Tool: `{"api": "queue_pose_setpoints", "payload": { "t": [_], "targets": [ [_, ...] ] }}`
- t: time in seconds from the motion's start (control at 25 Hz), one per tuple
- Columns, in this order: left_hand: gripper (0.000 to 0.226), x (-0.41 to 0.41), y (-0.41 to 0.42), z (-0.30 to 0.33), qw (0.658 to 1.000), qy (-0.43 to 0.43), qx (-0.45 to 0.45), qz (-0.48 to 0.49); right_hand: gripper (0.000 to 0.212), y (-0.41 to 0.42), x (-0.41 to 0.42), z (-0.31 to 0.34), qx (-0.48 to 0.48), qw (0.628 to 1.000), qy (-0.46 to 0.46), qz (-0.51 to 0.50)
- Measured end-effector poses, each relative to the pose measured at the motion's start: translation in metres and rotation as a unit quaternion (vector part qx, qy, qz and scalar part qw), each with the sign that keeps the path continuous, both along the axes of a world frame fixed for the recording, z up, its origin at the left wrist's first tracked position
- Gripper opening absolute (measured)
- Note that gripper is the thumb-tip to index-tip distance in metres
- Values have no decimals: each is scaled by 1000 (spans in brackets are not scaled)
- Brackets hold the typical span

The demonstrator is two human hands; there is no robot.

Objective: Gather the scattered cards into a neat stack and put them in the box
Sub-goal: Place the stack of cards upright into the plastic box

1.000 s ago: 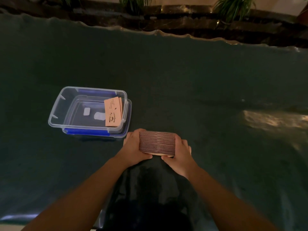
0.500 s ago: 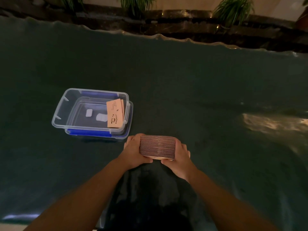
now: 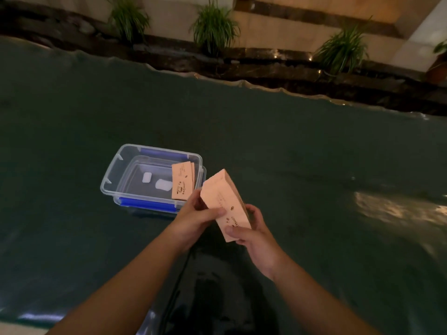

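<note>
Cards [image 3: 225, 204]: pink squared stack, tilted | left hand [image 3: 193, 220], right hand [image 3: 251, 234] grip both clasp it

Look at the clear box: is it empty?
No, a few cards already lie inside the box, against its right wall.

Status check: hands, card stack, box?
Both hands, left and right, grip card stack, lifted. Box open, some cards inside. Path clear.
</note>
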State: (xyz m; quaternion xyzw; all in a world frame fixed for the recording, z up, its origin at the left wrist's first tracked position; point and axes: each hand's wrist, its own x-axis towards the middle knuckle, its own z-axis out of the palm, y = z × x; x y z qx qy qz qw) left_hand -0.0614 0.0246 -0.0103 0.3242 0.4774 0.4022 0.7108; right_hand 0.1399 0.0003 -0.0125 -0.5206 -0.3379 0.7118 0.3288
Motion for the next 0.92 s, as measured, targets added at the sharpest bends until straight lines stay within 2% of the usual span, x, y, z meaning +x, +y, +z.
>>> {"api": "queue_pose_setpoints", "payload": {
  "t": [0.08, 0.28, 0.4, 0.48, 0.68, 0.92],
  "targets": [
    [91, -1, 2, 16, 1000, 2, 3, 29, 88, 4, -25, 12, -16, 1000, 3, -7],
    [73, -62, 19, 44, 996, 56, 12, 72, 84, 33, -86, 44, -12, 998, -46, 42],
    [64, -111, 39, 50, 996, 61, -2, 68, 44, 62, -125, 53, 15, 996, -68, 59],
    [57, -137, 56, 47, 996, 63, -21, 64, 33, 80, -153, 57, 32, 992, -103, 68],
    [45, -181, 95, 20, 990, 104, -76, 56, 32, 111, -214, 43, 20, 986, -149, 78],
    [36, -186, 117, -19, 977, 140, -160, 11, 36, 122, -245, 21, -49, 969, -223, 93]
  ]
}}
